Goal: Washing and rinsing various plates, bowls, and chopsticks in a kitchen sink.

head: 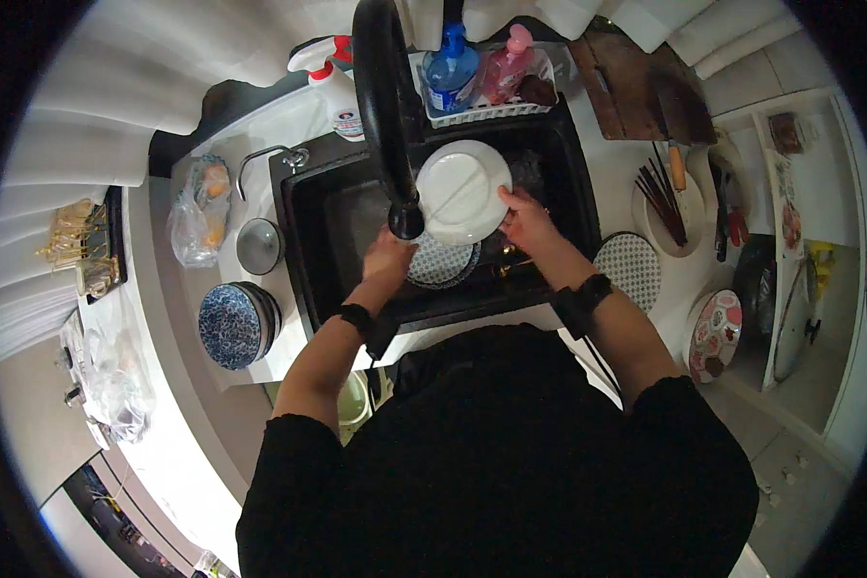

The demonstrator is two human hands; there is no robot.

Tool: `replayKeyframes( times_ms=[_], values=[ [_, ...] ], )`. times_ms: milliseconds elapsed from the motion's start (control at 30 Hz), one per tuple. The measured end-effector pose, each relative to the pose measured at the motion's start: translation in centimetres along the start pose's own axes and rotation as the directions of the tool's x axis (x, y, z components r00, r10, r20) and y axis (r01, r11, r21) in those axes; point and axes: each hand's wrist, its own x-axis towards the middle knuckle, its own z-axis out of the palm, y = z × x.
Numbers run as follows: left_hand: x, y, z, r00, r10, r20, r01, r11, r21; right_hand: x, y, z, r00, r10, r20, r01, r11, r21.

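My right hand point(529, 220) grips the right rim of a white plate point(464, 192), which is tilted under the black faucet point(406, 217) with its underside showing. Below it, a patterned plate point(441, 264) is partly covered by the white plate. My left hand point(389, 256) is at the left edge of the patterned plate; its fingertips are partly hidden by the faucet head, so its hold is unclear. Both hands are over the black sink point(332, 289). Small gold-coloured items point(507, 260) lie in the sink beside my right hand.
Blue patterned bowls point(231, 326) and a grey bowl point(259, 246) stand left of the sink. Behind it are a spray bottle point(337, 101) and a white basket point(491, 114) with pump bottles. On the right are a patterned plate point(627, 271), chopsticks point(661, 202) and a cleaver point(677, 165).
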Motion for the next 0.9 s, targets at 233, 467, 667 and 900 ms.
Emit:
replayKeyframes(
  times_ms=[233, 467, 667, 900],
  values=[
    [0.5, -9.7, 9.3, 0.978, -0.075, 0.197, 0.119, 0.967, -0.223, -0.1, -3.2, -3.3, 0.968, -0.218, 0.124, 0.251, 0.833, -0.492],
    [2.3, -10.5, 14.6, 0.834, -0.432, 0.344, 0.529, 0.804, -0.273, -3.9, -1.6, 2.5, 0.876, -0.166, 0.452, 0.437, -0.124, -0.891],
    [3.4, -7.8, 12.6, 0.899, -0.037, 0.435, 0.011, 0.998, 0.063, -5.8, -2.5, 1.8, 0.673, -0.243, 0.698, 0.553, -0.462, -0.694],
    [5.0, -11.3, 16.8, 0.934, 0.046, 0.353, 0.014, 0.986, -0.168, -14.5, -7.1, 2.0, 0.926, -0.197, 0.323, 0.273, -0.246, -0.93]
  ],
)
